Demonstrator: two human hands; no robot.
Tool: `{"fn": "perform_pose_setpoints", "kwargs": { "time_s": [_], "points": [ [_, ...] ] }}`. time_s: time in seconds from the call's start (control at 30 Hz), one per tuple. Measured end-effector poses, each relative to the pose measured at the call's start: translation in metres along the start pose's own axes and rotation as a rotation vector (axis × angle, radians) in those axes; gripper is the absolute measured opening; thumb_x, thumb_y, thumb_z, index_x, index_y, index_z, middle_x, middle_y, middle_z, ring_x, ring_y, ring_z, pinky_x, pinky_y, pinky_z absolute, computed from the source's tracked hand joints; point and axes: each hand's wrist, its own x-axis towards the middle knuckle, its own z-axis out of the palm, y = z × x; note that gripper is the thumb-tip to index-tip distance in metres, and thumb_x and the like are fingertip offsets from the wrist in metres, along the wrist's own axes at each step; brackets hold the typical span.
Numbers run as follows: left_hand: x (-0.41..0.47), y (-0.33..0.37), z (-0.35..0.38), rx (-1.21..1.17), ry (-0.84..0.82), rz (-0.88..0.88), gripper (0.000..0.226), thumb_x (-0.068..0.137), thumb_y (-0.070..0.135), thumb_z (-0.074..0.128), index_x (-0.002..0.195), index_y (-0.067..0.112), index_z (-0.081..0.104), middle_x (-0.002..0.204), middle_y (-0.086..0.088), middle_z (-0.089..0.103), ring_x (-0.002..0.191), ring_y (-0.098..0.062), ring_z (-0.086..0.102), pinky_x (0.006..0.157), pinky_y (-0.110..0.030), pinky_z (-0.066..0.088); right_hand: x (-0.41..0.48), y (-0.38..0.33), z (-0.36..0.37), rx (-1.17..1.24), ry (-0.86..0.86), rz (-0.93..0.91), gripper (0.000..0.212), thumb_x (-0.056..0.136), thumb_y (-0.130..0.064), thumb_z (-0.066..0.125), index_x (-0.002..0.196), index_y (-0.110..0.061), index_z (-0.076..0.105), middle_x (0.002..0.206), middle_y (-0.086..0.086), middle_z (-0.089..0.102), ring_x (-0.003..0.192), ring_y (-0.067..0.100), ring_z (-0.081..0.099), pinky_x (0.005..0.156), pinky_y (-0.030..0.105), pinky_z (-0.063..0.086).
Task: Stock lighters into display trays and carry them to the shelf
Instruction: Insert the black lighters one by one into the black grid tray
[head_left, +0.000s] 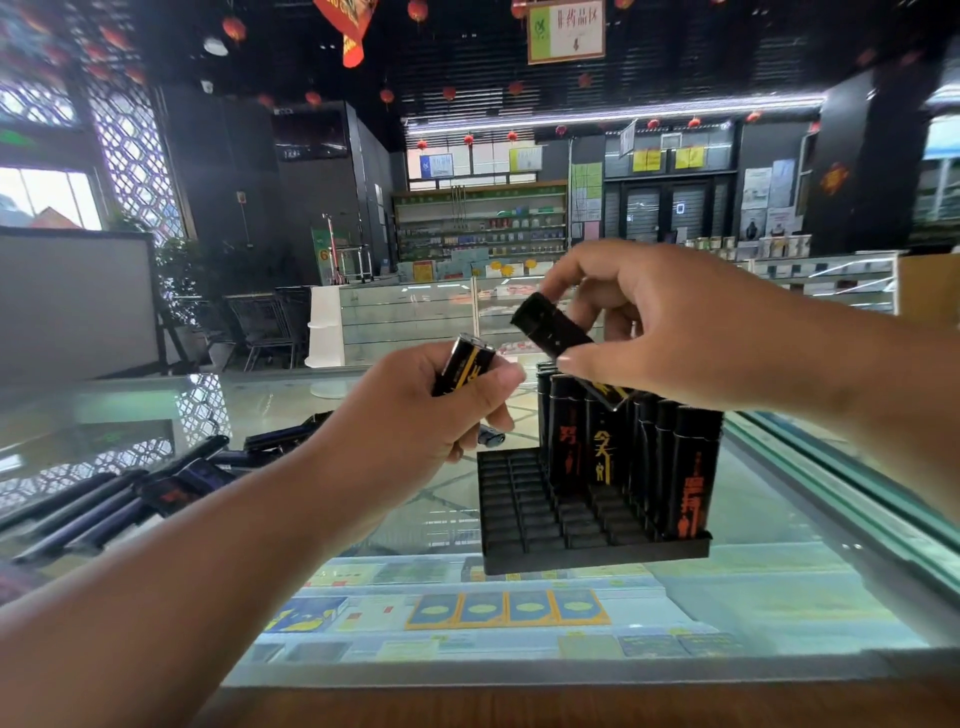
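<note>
A black slotted display tray stands on the glass counter, with several black lighters upright along its back and right side. My left hand grips a black lighter with yellow print, and a second lighter's end pokes out below its fingers. My right hand pinches another black lighter, tilted above the upright row in the tray.
Several loose black lighters lie on the glass counter to the left. Boxed goods show under the glass. A wooden edge runs along the front. Shop shelves and counters stand far behind.
</note>
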Motion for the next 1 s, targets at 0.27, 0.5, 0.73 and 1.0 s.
{"fn": "perform_pose_setpoints", "kwargs": {
  "time_s": [0.27,0.5,0.73,1.0],
  "points": [
    [-0.001,-0.002,0.001,0.155,-0.129,-0.017,0.028,0.074,0.050,0.060,0.075,0.023,0.068,0.062,0.006,0.067,0.051,-0.005,0.047,0.051,-0.017,0.039,0.001,0.006,-0.003,0.027,0.038,0.014,0.023,0.085,-0.028,0.071,0.102,-0.040,0.064,0.072,-0.013,0.065,0.058,0.003,0.058,0.055,0.015,0.044],
    [-0.001,-0.006,0.001,0.289,-0.206,0.001,0.024,0.074,0.058,0.056,0.069,0.037,0.067,0.068,0.006,0.071,0.054,-0.002,0.052,0.057,-0.019,0.039,0.003,0.011,-0.007,-0.021,-0.018,0.052,0.013,0.079,-0.030,0.077,0.086,-0.033,0.067,0.079,-0.017,0.068,0.066,0.003,0.062,0.063,0.020,0.049],
    [-0.003,-0.003,0.002,0.351,-0.229,-0.005,0.027,0.087,0.044,0.059,0.070,0.025,0.064,0.058,0.014,0.065,0.050,0.003,0.051,0.051,-0.009,0.037,0.001,0.008,-0.006,-0.104,-0.077,0.060,0.013,0.076,-0.029,0.079,0.083,-0.030,0.068,0.075,-0.020,0.066,0.064,-0.002,0.059,0.054,0.008,0.042],
    [-0.003,-0.005,0.003,0.342,-0.263,-0.005,0.022,0.081,0.052,0.056,0.066,0.039,0.066,0.062,0.012,0.067,0.051,0.002,0.051,0.053,-0.011,0.038,-0.001,0.005,-0.007,-0.182,-0.122,0.087,0.014,0.077,-0.030,0.079,0.085,-0.030,0.068,0.076,-0.016,0.063,0.055,-0.012,0.053,0.051,0.003,0.036]
  ]
}}
